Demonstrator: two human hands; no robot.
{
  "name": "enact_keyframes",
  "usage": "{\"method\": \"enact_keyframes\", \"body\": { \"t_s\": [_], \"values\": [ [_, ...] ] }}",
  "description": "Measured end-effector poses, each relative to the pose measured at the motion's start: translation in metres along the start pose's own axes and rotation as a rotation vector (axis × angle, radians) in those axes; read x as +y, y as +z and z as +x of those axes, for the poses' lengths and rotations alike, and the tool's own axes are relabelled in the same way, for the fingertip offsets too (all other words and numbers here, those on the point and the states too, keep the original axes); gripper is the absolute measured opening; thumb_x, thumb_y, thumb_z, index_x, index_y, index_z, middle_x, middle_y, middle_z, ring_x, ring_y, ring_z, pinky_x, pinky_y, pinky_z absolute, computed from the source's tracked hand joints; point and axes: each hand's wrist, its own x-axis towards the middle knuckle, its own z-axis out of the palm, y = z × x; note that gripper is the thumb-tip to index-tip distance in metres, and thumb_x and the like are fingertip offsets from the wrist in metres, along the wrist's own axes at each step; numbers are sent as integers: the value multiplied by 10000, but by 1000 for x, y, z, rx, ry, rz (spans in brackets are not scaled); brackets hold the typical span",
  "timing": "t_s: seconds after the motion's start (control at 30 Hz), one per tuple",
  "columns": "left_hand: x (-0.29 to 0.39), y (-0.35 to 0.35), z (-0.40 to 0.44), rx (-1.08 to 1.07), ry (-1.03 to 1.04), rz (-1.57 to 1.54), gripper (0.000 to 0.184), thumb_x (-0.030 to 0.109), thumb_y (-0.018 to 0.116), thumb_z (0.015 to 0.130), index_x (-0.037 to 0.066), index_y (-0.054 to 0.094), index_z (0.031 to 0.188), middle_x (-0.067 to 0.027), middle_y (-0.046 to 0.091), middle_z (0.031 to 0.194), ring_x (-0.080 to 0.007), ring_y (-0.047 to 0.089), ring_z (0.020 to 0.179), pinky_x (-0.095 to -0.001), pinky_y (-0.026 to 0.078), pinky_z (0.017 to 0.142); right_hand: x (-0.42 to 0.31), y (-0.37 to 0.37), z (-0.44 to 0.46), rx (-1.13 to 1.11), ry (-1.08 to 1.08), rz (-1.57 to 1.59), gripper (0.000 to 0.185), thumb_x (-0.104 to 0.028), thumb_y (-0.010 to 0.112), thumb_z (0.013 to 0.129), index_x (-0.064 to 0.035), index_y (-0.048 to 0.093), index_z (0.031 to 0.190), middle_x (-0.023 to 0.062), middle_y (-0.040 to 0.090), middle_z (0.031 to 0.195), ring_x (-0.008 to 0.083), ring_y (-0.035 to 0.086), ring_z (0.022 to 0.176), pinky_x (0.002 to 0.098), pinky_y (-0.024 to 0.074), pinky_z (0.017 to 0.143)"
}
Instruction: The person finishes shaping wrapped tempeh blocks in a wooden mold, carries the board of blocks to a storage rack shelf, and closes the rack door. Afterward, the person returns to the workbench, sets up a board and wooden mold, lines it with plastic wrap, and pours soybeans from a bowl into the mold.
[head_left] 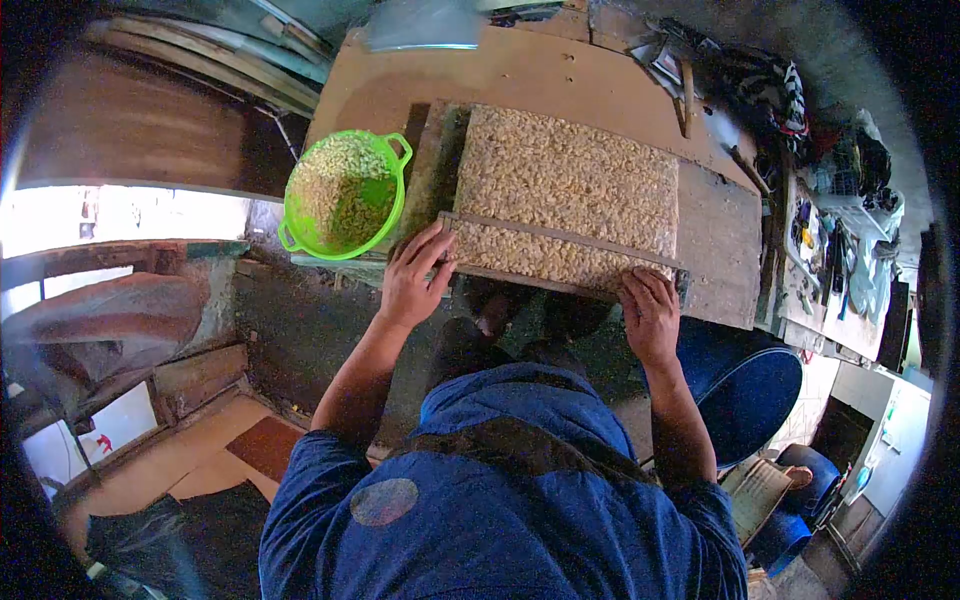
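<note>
Green bowl: a two-handled bowl [378,190] at the near left corner of the desk [520,65], one handle pointing toward the far side; pale bits [345,155] are heaped along its far and left sides, while some green shows through at the right.
Left hand: the hand [410,285] is half open, fingers slightly spread and bent, fingertips at the left end of the wooden strip, thumb lower, by the near edge of the slab; how firm its hold is, I cannot tell.
Clear plastic: a see-through piece [425,30] at the far edge of the desk, left of the middle.
Slab: a flat, oblong block of pale, lumpy pieces [570,175], lying near the near edge of the desk, its long side along that edge.
Wooden strip: a thin bar [560,238] lying across the slab from end to end, close to its near side.
Right hand: the hand [652,312] is partly curled, fingers together over the slab's near right corner, just beside the strip's right end; whether it grips anything, I cannot tell.
Grey board: a worn panel [720,245] showing to the right of the slab, by the desk's right edge.
Blue barrel: a big round barrel [750,400] below the desk's near right corner.
</note>
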Motion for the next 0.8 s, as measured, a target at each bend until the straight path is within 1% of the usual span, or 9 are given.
{"method": "enact_keyframes", "body": {
  "t_s": [0.1,0.33,0.4,0.43,0.53,0.63,0.73,0.77,0.8],
  "values": [
    [-4,4,-1,-80,67,54,209,171,676,881,105,709,1077,-77,632,1266,-302,551,1230,-436,433,1013,2,2,-1,7,-3,-10,250,-45,648,860,-65,706,1103,100,667,1130,314,597,1110,421,473,964],
    [24,15,4,15,155,124,270,178,662,876,135,696,1140,-69,604,1304,-318,497,1298,-459,392,1055,5,5,-8,17,15,-28,285,-29,625,781,-77,716,1046,85,673,1131,299,595,1116,422,470,975],
    [58,31,15,-147,299,115,344,225,664,880,154,663,1217,-79,565,1360,-333,460,1332,-493,350,1093,4,6,-9,29,35,-38,294,-44,616,757,-88,716,1030,78,673,1141,292,592,1123,422,461,993],
    [73,44,19,-264,310,47,446,288,654,889,179,598,1318,-89,491,1441,-348,382,1392,-529,279,1141,4,6,-12,15,34,-70,293,-49,610,747,-92,714,1017,77,670,1146,294,584,1137,434,456,992],
    [118,73,31,-418,402,28,524,372,625,903,200,536,1390,-102,423,1501,-348,312,1434,-547,200,1176,5,6,-19,19,46,-63,283,-86,619,737,-101,704,1007,76,657,1159,299,560,1175,467,427,1001],
    [128,100,29,-538,469,78,549,448,585,910,231,527,1411,-115,335,1565,-362,272,1452,-548,139,1190,-6,-9,-30,-12,68,-56,335,-3,616,776,-82,682,1095,66,645,1168,309,564,1165,461,400,1006],
    [133,105,29,-570,505,53,575,463,599,898,243,517,1423,-128,341,1559,-366,265,1454,-548,126,1192,-6,-15,-49,97,230,14,363,-11,631,806,-93,668,1158,93,634,1181,329,548,1179,462,389,1016],
    [136,106,31,-599,498,51,571,478,591,898,265,516,1423,-134,337,1558,-369,257,1457,-555,123,1191,3,-14,-61,73,283,3,433,-75,657,818,-111,615,1248,108,581,1264,347,495,1232,488,373,1036],
    [139,107,32,-615,499,51,571,478,591,898,265,516,1423,-134,337,1558,-369,257,1457,-555,123,1191,7,-15,-65,70,297,9,433,-75,657,818,-111,615,1248,108,581,1264,347,495,1232,488,373,1036]
  ]
}}
